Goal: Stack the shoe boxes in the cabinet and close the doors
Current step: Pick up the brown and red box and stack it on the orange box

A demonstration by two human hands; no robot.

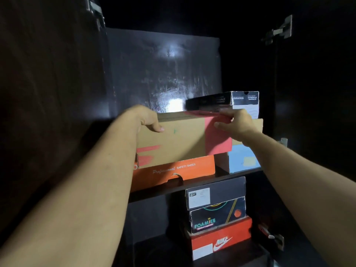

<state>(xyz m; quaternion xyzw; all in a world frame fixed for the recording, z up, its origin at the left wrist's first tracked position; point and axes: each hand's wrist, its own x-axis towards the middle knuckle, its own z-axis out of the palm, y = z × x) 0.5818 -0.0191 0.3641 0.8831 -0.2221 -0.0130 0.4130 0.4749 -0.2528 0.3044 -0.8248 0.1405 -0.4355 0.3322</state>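
A brown cardboard shoe box with pink-red bands rests on an orange "Safety Shoes" box on the upper shelf of the dark cabinet. My left hand grips its top left corner, thumb on the front face. My right hand holds its top right edge over the pink band. To the right stands a second stack: a black Skechers box above a light blue box.
On the lower shelf, a black box, a dark "Foamies" box and a red Nike box are stacked. Both cabinet doors stand open, with hinges at the upper left and upper right. The space left of the lower stack is dark.
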